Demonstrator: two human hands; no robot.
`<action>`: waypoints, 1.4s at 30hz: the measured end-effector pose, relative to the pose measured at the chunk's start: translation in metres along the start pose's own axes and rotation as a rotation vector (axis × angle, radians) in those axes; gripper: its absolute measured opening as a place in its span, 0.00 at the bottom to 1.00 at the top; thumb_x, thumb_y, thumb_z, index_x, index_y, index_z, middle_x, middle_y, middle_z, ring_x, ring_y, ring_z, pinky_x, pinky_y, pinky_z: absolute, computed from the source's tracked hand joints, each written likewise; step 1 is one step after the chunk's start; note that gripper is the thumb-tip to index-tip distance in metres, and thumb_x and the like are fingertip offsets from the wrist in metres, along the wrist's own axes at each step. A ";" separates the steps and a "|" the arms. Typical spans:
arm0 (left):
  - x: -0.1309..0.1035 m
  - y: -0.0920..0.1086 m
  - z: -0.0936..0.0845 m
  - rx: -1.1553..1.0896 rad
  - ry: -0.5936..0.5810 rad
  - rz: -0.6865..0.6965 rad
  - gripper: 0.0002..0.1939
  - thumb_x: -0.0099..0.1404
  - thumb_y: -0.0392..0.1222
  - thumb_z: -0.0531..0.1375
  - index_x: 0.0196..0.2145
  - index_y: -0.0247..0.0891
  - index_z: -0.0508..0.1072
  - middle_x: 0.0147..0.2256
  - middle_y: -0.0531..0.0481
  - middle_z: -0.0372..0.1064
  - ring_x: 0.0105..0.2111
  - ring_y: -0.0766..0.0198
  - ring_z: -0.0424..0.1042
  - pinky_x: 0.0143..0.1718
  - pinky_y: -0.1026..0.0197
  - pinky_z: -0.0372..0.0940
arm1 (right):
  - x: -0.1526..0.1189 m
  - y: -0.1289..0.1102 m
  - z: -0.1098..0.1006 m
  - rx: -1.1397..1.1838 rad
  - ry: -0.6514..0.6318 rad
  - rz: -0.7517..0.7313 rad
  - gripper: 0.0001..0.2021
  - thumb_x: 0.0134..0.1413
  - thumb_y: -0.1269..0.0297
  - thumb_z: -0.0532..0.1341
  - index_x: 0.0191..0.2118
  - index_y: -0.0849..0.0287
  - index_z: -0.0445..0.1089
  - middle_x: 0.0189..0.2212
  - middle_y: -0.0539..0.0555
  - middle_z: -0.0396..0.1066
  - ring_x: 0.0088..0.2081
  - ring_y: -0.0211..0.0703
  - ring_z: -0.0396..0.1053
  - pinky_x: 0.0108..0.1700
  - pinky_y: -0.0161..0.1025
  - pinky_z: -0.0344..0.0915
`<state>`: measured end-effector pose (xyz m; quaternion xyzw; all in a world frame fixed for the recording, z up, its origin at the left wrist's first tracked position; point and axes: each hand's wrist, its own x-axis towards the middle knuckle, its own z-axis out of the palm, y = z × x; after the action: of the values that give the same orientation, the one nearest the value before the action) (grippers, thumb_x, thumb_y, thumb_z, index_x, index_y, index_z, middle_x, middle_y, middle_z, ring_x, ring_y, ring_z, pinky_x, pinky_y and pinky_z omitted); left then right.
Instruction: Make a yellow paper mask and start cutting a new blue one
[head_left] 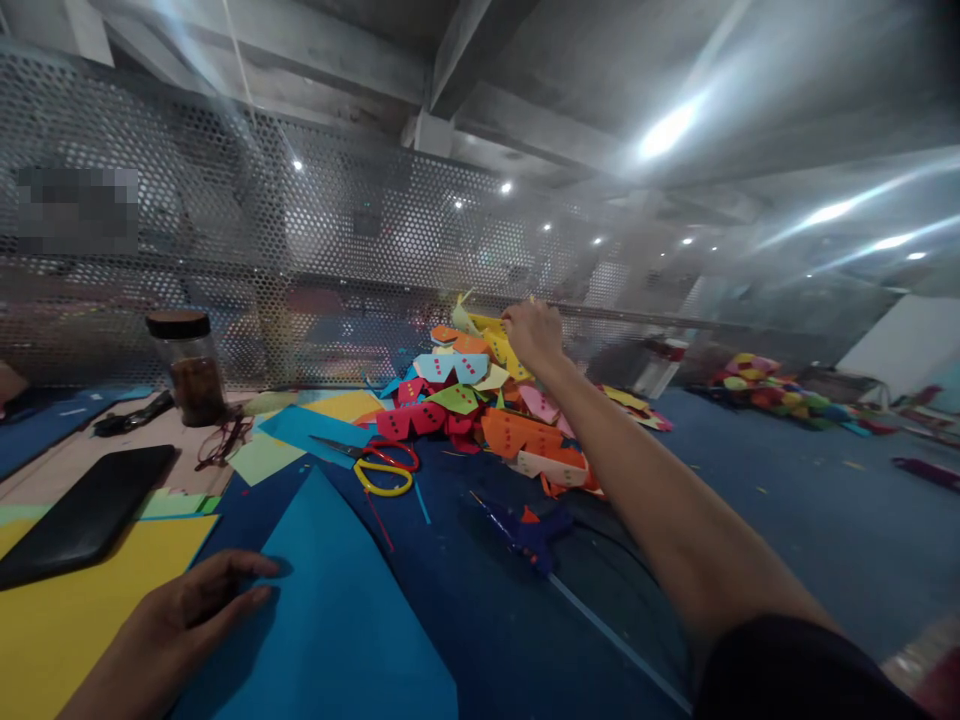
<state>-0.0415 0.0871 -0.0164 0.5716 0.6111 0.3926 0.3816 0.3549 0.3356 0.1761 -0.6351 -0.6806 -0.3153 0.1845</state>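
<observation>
My left hand (195,610) rests over the left side of a large folded blue sheet of paper (337,600), its thumb and forefinger apart and nothing visible between them. My right hand (534,332) reaches to the top of a heap of cut and folded coloured paper pieces (450,400), many with small punched marks. Its bent fingers close on a yellow paper piece (506,345); the fingertips are partly hidden. Scissors (384,478) with red and yellow handles lie partly on blue paper. A blue glue gun (529,535) lies below the heap, a glue stick sticking out.
At left are a black phone (90,510) on yellow paper (165,560), a lidded jar (193,375) and red-framed glasses (225,440). A perforated metal screen (337,240) runs behind the table. More coloured pieces (780,390) are heaped at far right.
</observation>
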 end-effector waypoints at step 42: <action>-0.017 0.040 -0.009 -0.132 0.034 -0.133 0.20 0.50 0.58 0.69 0.36 0.44 0.80 0.30 0.51 0.76 0.28 0.61 0.70 0.24 0.65 0.62 | -0.272 -0.115 -0.091 1.321 -0.868 0.226 0.16 0.61 0.64 0.59 0.54 0.57 0.65 0.29 0.46 0.65 0.34 0.38 0.67 0.39 0.37 0.63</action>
<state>-0.0329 0.0708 0.0237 0.4967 0.6268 0.4157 0.4331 0.2620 0.0723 0.0436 -0.5256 -0.6692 0.4494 0.2720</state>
